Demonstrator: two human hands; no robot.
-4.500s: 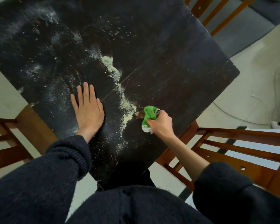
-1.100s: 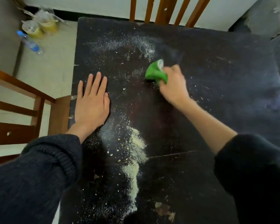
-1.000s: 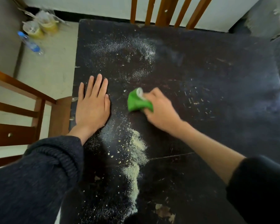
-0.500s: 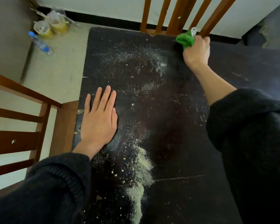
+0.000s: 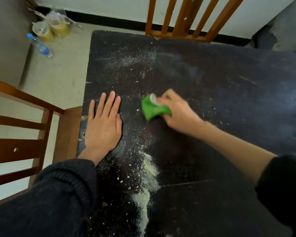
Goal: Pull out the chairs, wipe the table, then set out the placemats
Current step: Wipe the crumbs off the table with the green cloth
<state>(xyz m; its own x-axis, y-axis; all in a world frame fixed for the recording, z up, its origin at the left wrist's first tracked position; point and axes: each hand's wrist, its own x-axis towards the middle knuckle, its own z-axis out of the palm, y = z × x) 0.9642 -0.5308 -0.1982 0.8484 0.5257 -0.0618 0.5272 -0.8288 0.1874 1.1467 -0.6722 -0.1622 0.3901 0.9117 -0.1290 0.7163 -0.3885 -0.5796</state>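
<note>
The right hand [image 5: 176, 112] is curled tight around a bunched green cloth [image 5: 152, 108], its grip closed on it, and the cloth is pressed down on the dark counter [image 5: 229, 82]. The hand looks blurry. The left hand [image 5: 103, 124] lies flat on the counter with its fingers out straight and close together, so its grip is spread and holds nothing. It sits near the counter's left edge, a little way left of the cloth.

Between the two arms, nearer the person, there is a long pile of pale yellow crumbs [image 5: 149, 175]. Fine white dust [image 5: 132, 60] is spread over the far left part of the counter. The right part of the counter looks much cleaner.

Both arms wear dark sleeves [image 5: 58, 189].

A wooden chair [image 5: 20, 134] stands at the left side of the counter. Another wooden chair [image 5: 183, 17] stands at the far end. On the floor in the far left corner are a plastic bottle with a blue cap [image 5: 39, 46] and some clear tubs with yellow stuff inside [image 5: 50, 29].
</note>
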